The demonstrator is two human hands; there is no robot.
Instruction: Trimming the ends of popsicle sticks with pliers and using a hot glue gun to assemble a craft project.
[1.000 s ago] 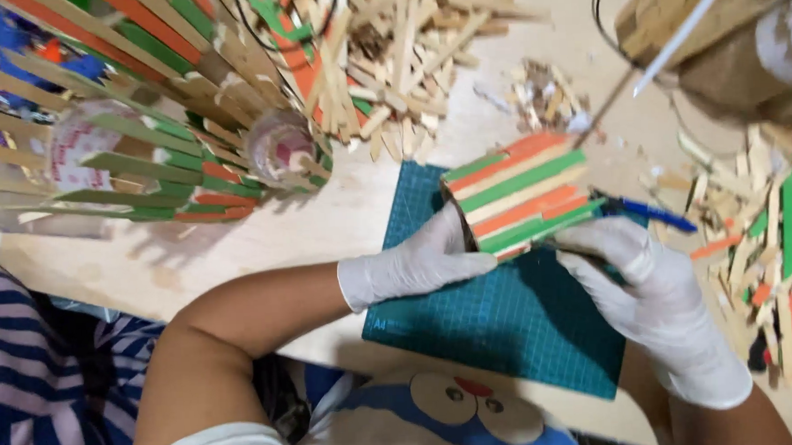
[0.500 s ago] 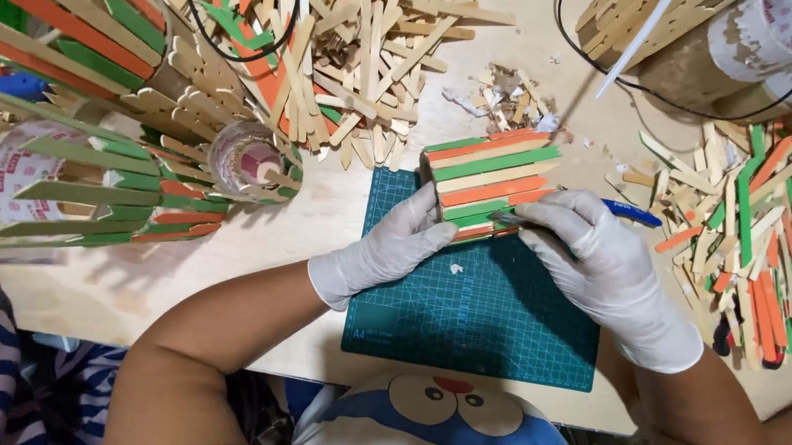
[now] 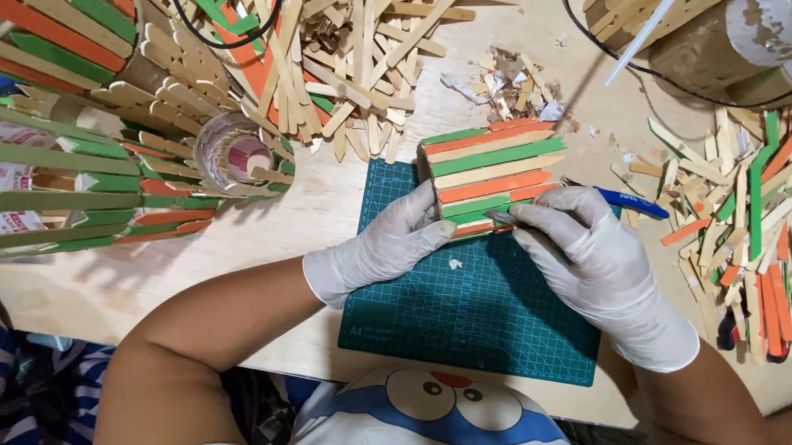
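Note:
A panel of glued craft sticks (image 3: 491, 167) in green, orange and plain wood lies on a dark green cutting mat (image 3: 471, 308). My left hand (image 3: 388, 245), in a white glove, presses down on the panel's near left corner. My right hand (image 3: 594, 267), also gloved, holds a blue-handled craft knife (image 3: 627, 203) with its blade tip at the panel's near edge, the fingers curled round the handle.
A heap of loose plain and painted sticks (image 3: 353, 64) lies at the back. More coloured sticks (image 3: 752, 216) are piled at the right. Stick-covered cylinders (image 3: 82, 174) and a tape roll (image 3: 233, 154) stand at the left. Black cable (image 3: 602, 53) and wood scraps (image 3: 515, 88) lie behind the mat.
The view has shifted, so mat and panel now sit more to the centre-left. Both hands stay on the panel; the right hand with the knife has moved a little along the near edge.

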